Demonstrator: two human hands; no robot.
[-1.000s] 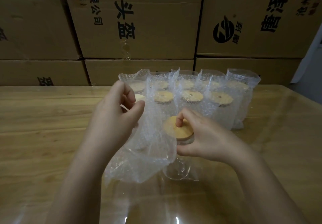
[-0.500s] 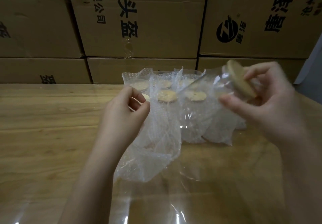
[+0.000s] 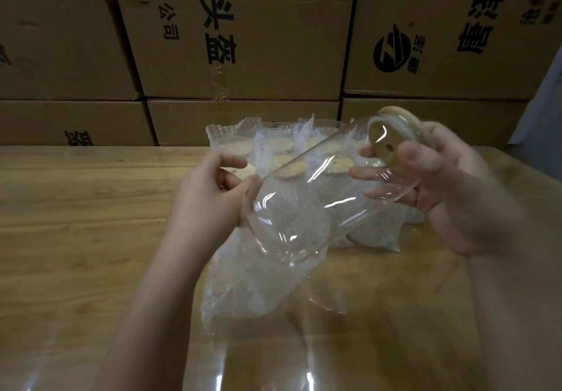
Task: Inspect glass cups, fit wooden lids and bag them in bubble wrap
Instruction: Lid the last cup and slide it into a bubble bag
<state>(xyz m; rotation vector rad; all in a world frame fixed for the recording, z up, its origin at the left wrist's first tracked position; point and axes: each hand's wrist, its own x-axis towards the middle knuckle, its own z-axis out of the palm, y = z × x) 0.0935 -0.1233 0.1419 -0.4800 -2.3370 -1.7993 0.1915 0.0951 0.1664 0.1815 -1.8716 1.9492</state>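
Head view: lidded glass cup (image 3: pixel 319 199) gripped in right hand (image 3: pixel 456 196), tilted toward bubble-wrap bag (image 3: pixel 243 278) pinched in left hand (image 3: pixel 206 205); not yet in. Bagged cups (image 3: pixel 377 232) behind.

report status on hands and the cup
Left hand pinches the mouth of the bubble wrap bag. Right hand grips the lidded glass cup, tilted, base toward the bag. Bagged cups stand behind, not in the path.
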